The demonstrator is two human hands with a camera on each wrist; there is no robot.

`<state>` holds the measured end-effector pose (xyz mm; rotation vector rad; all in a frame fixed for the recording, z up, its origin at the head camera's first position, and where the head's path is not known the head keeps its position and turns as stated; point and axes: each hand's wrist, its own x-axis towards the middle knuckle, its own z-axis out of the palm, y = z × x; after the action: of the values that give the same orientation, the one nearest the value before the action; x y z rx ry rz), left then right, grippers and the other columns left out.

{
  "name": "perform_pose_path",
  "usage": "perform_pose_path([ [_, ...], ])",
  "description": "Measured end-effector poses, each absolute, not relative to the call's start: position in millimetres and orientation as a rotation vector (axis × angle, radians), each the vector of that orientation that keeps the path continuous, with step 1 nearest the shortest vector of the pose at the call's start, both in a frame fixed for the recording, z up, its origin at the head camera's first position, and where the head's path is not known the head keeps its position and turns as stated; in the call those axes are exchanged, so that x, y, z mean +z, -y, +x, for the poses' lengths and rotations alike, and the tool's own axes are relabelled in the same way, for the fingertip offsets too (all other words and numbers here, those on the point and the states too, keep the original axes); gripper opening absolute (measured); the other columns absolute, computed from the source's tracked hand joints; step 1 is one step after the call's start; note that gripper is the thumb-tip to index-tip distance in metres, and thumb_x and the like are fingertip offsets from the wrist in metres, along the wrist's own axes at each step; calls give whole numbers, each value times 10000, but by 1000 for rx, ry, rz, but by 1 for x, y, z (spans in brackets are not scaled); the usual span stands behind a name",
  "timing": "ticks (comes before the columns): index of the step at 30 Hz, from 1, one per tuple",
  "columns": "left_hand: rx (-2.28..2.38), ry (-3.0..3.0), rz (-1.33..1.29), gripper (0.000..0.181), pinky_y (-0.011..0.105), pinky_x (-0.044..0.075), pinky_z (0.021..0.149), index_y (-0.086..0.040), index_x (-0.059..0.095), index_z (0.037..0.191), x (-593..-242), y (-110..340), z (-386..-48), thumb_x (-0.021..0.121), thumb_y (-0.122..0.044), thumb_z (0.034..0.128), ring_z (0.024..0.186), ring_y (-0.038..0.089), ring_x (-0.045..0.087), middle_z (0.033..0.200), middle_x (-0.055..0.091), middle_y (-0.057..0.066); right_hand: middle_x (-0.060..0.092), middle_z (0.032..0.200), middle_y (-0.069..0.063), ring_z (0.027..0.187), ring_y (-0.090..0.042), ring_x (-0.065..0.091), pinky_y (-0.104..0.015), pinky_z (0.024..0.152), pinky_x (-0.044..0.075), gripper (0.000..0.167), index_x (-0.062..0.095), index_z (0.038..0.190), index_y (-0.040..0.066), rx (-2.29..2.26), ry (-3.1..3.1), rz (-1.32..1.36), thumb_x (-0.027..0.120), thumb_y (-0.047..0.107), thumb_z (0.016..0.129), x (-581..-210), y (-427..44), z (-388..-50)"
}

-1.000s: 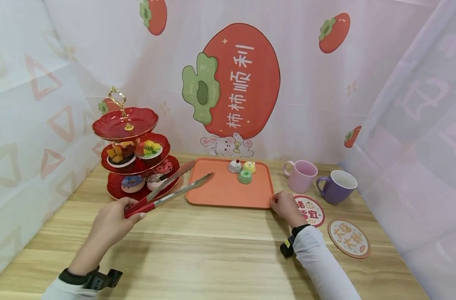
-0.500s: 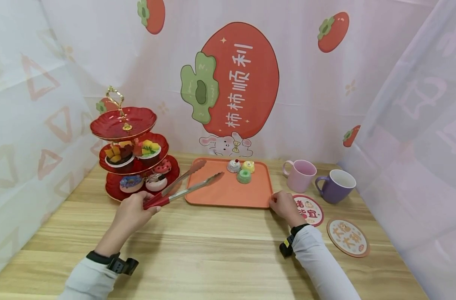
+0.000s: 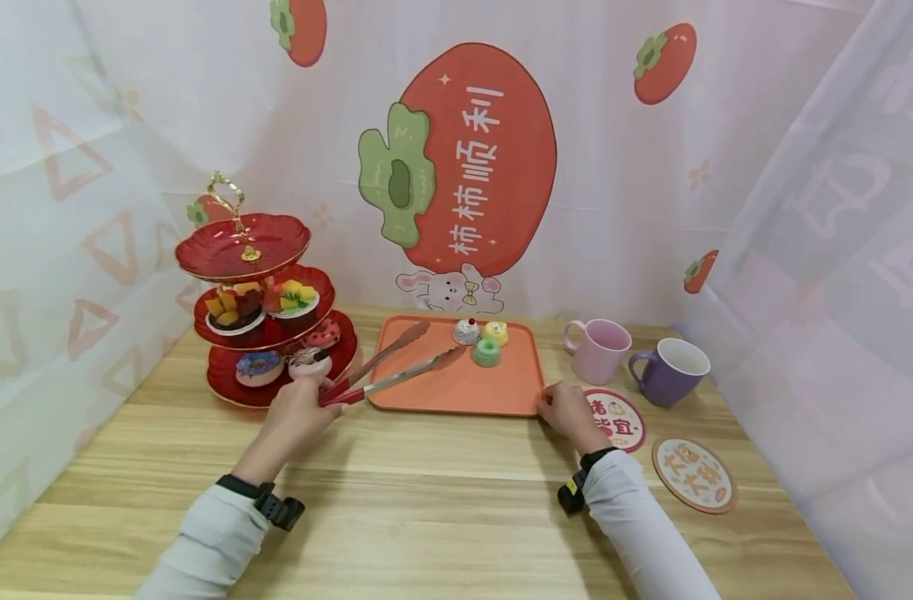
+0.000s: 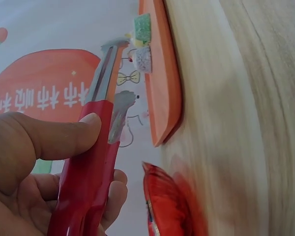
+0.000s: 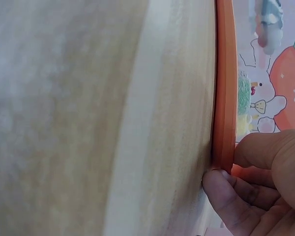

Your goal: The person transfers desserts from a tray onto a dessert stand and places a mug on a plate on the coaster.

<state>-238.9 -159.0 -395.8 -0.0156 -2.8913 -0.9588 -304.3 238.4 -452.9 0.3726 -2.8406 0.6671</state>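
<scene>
The left hand [image 3: 299,417] grips the red handles of metal tongs [image 3: 407,377], whose parted tips hang over the left part of the orange tray [image 3: 426,393]. In the left wrist view, thumb and fingers wrap the red handles [image 4: 88,167]. At the tray's front right corner the right hand [image 3: 569,410] pinches the rim; the right wrist view shows thumb and fingers on the orange edge [image 5: 226,98]. A white cake with a red top [image 3: 467,332], a yellow one [image 3: 496,333] and a green ring-shaped one [image 3: 486,353] sit together near the tray's back, right of the tong tips.
At the left stands a red three-tier stand [image 3: 242,242] with fruit cups [image 3: 235,310] and donuts [image 3: 259,367] on its lower tiers. A pink mug [image 3: 602,352], a purple mug [image 3: 670,372] and two round coasters [image 3: 694,475] are on the right. A printed cloth hangs behind.
The left hand and tongs have moved right, bringing the tips from the tray's left edge towards the small cakes. The right hand stays at the tray's corner.
</scene>
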Motion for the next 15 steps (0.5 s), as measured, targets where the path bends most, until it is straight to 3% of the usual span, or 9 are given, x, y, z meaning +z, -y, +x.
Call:
perform_pose_path([
  [15,-942,2968,-87,223,412,420,661,38,611,936,-401,146,-262,685,-42,741,708,273,518,836,600,115,328,484,51,461,-123,368,-261,469,274,380,404,510,117,680,2866,343,635,33,799,-451,-236,-304],
])
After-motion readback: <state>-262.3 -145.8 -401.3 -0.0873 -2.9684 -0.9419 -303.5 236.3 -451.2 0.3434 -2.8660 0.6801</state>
